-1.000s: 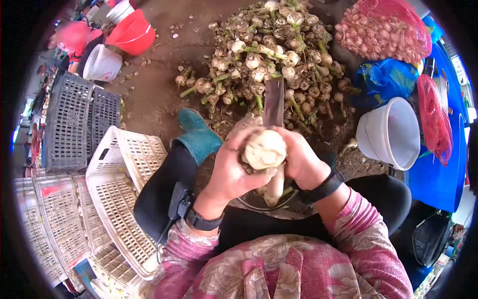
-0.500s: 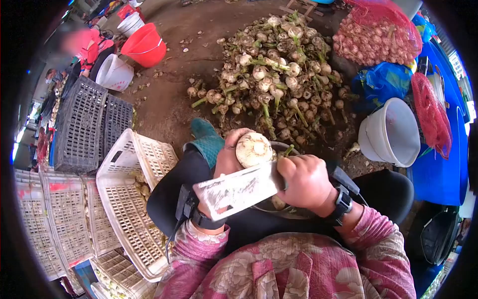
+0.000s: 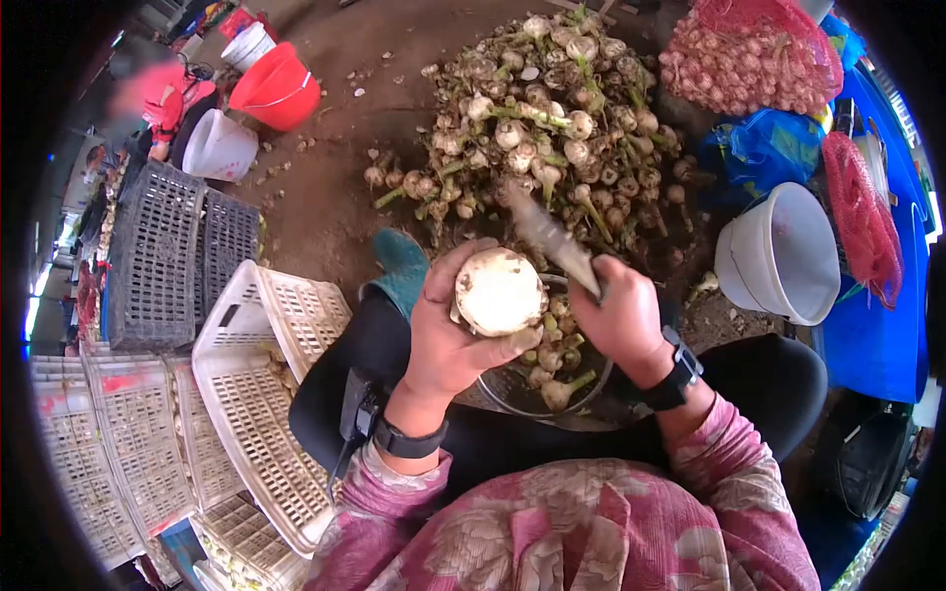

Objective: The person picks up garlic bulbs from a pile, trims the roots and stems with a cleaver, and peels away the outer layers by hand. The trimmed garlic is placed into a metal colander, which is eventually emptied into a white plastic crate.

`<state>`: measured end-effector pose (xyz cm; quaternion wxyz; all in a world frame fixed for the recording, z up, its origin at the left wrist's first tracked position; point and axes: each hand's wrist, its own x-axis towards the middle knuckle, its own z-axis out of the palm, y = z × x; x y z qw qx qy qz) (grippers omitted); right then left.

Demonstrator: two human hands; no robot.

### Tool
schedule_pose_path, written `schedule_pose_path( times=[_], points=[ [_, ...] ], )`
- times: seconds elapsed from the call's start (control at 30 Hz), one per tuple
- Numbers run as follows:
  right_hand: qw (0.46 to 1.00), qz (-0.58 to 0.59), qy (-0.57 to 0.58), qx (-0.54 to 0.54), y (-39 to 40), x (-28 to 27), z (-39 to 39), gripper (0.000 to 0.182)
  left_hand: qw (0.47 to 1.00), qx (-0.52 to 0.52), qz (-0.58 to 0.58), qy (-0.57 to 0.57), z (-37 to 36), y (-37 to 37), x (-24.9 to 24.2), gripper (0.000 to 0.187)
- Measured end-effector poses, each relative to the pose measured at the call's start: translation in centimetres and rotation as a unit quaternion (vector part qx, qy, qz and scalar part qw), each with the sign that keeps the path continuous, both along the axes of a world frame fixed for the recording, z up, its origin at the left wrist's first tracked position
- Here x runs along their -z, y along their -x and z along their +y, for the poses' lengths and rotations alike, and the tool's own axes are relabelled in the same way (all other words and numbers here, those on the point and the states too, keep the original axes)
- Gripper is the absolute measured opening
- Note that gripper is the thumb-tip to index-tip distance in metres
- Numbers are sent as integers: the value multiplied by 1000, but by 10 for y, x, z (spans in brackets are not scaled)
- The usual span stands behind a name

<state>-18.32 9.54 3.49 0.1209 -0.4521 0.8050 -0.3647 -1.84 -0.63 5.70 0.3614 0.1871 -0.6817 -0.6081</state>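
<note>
My left hand point(image 3: 431, 335) is wrapped round a large pale bulb point(image 3: 500, 292). The bulb's flat, white cut face points up toward me. In my right hand point(image 3: 623, 315) I grip a cleaver point(image 3: 552, 240) by its handle. Its blade is smeared by motion and points up and to the left, apart from the bulb, over the near edge of a heap of soil-stained bulbs with green stems point(image 3: 552, 128). Between my legs and below my hands sits a round basin point(image 3: 505, 396), partly hidden, with several smaller bulbs point(image 3: 557, 392) in it.
A white plastic crate point(image 3: 251, 394) stands at my left, with more stacked crates point(image 3: 128, 424) beyond. Dark crates point(image 3: 163, 246), a red bucket point(image 3: 278, 89) and a white bucket point(image 3: 221, 146) are further off, near another person point(image 3: 168, 98). At right are a white bucket point(image 3: 778, 254) and a red mesh bag point(image 3: 754, 69).
The cleaver has swung from in front of the bulb, up and away toward the heap. A broad white cut face now shows on the bulb. My left hand has turned it upward.
</note>
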Motion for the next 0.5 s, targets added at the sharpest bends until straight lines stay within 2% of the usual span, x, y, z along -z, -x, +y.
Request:
schedule_pose_path(
  times=[0.07, 0.13, 0.2, 0.3, 0.33, 0.37, 0.4, 0.47, 0.5],
  points=[
    [997, -69, -10, 32, 12, -7, -5, 18, 991, -32, 48, -123, 7, 3, -15, 80],
    [998, -59, 15, 7, 16, -23, -1, 16, 988, -44, 97, -112, -3, -1, -6, 69],
    [994, -70, 78, -38, 4, -43, -3, 16, 957, -113, 147, -223, 7, 2, -8, 66],
    [982, -126, 82, -117, -4, -60, -6, 16, 950, -49, 199, -237, 13, 4, -18, 58],
    [978, -126, 92, -139, -3, -54, -8, 17, 945, -27, 211, -248, 15, 5, -22, 57],
    [971, -198, 35, -132, 1, -41, -8, 18, 945, -33, 214, -245, 17, 4, -23, 57],
    [976, -188, -22, -111, 5, -10, -7, 21, 960, -104, 127, -227, 11, -1, -11, 60],
    [958, -159, -219, -98, 17, 62, 13, 22, 953, 31, 182, -242, 3, -7, -25, 58],
    [970, -181, -158, -27, 10, 67, 14, 23, 956, 42, 145, -250, 0, -8, -22, 56]
  ],
)
